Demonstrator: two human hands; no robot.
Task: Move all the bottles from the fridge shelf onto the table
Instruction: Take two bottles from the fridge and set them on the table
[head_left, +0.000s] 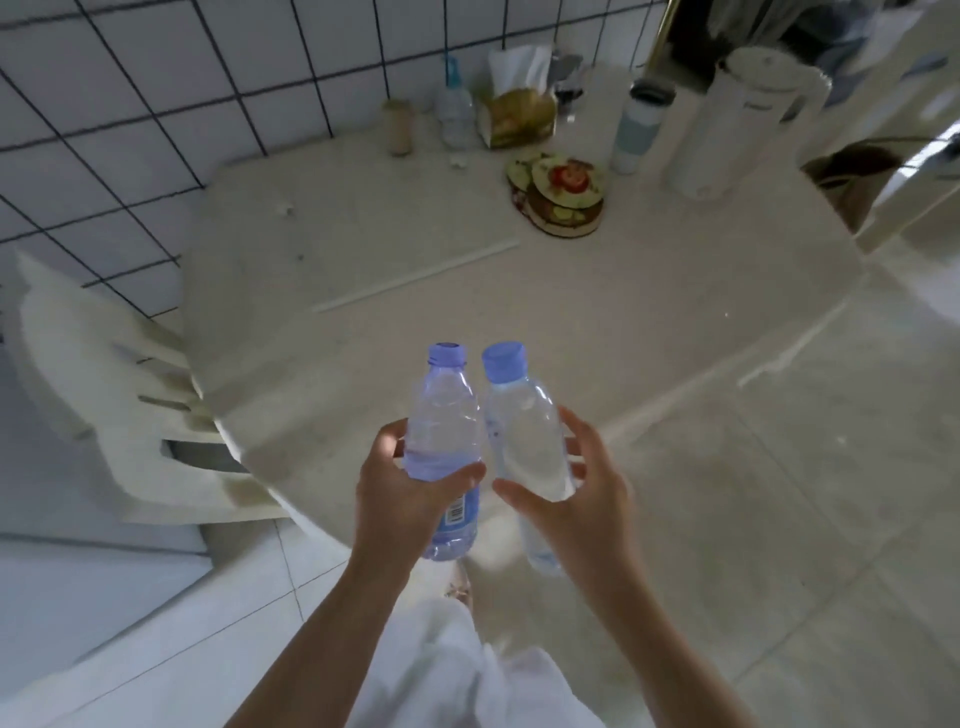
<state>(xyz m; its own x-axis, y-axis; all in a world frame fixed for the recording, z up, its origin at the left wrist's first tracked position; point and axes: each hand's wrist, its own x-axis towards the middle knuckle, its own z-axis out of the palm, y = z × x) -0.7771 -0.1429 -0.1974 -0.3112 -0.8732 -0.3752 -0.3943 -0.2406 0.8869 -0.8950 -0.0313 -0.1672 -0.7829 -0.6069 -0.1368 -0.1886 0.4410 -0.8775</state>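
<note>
I hold two clear plastic water bottles with blue caps side by side above the near edge of a round cream table (415, 322). My left hand (400, 488) grips the left bottle (441, 431), which has a blue label low down. My right hand (582, 483) grips the right bottle (524, 431) around its middle. Both bottles tilt with their caps pointing away from me, almost touching each other. Another clear bottle (454, 106) stands at the far side of the table by the wall. The fridge is out of view.
At the table's far side stand a small jar (399, 127), a tissue box (519, 114), a tumbler (641, 127), a white jug (737, 119) and a round floral tin (563, 195). A thin white stick (415, 278) lies mid-table. A white chair (104, 384) stands left; tiled wall behind.
</note>
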